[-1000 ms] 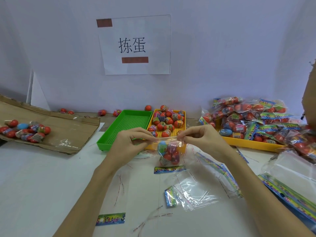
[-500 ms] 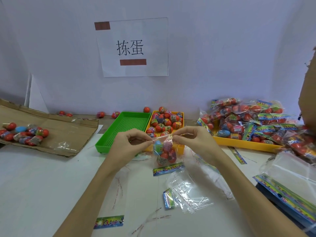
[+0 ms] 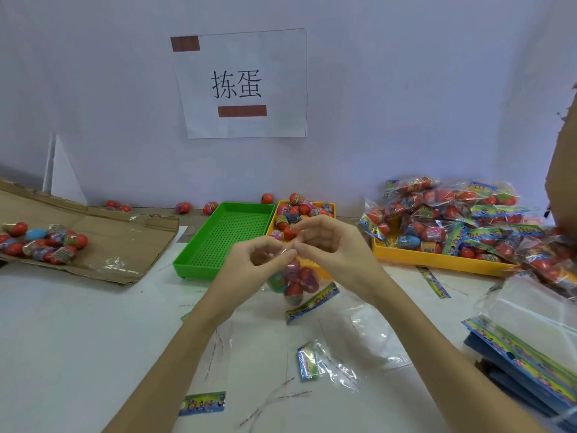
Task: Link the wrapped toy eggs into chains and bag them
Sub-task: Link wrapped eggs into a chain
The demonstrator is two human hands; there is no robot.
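Note:
A clear bag of wrapped toy eggs [image 3: 295, 281] with a colourful printed strip at its bottom hangs just above the white table, in front of the trays. My left hand [image 3: 257, 265] and my right hand [image 3: 332, 246] meet at its gathered top and pinch it there between fingertips. Behind my hands a small yellow tray [image 3: 331, 206] holds several loose red and pink eggs. A large yellow tray [image 3: 437, 260] at the right is heaped with filled bags.
An empty green tray [image 3: 218, 242] stands left of the small yellow one. Flattened cardboard [image 3: 125, 242] at the left carries several loose eggs. Empty bags [image 3: 324, 367] and a printed label [image 3: 203, 403] lie on the near table. A stack of flat bags [image 3: 527, 348] sits at the right edge.
My hands have come together, bunching the bag's top that was stretched wide between them. The bag has swung slightly and tilted.

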